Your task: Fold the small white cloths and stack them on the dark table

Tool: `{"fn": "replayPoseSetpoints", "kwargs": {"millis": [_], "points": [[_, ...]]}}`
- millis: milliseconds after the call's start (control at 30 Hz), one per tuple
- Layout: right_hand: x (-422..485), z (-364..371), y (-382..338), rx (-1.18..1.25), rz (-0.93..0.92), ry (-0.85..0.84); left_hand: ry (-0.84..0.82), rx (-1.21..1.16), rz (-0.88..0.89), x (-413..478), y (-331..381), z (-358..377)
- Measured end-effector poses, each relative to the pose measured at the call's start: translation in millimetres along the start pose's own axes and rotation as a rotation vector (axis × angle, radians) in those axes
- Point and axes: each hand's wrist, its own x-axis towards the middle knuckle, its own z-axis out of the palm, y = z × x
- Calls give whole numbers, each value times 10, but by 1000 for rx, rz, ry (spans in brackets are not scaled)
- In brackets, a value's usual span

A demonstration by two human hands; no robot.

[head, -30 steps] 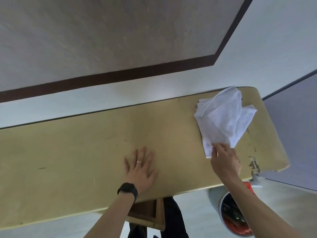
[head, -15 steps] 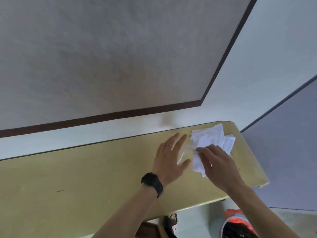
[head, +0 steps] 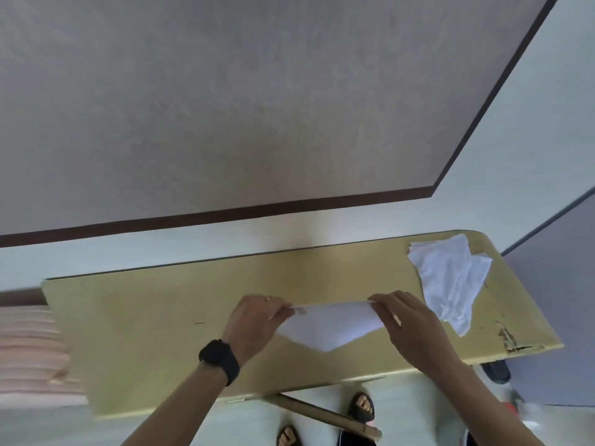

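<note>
One small white cloth (head: 328,328) hangs stretched between my two hands above the middle of the yellowish table (head: 154,320). My left hand (head: 257,320), with a ring and a black watch on the wrist, pinches its left top corner. Its right top corner is pinched by my right hand (head: 409,326). The cloth's lower edge droops to a point near the table top. A loose pile of white cloths (head: 450,278) lies crumpled at the table's far right end, apart from both hands.
The table's front right corner is chipped (head: 515,342). A pink striped surface (head: 29,352) lies past the left end. Sandalled feet (head: 363,410) and a wooden bar (head: 325,416) show below the front edge. A wall runs behind the table.
Both hands have come away from the pile to the table's middle with one cloth, now held spread between them. The camera view has tilted and widened, showing the table's left end.
</note>
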Motion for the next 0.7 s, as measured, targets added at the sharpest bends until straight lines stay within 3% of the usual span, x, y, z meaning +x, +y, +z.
{"fn": "replayPoseSetpoints", "kwargs": {"millis": [200,400,700], "points": [[290,317,-42,-83,-118,-7,51,127,-25,-96,-560,-254],[784,417,-138,-147,-57,5,189,130,-87,150,-777,-514],[894,539,-251,-135,-140,153,430,309,65,98,-967,-611]]}}
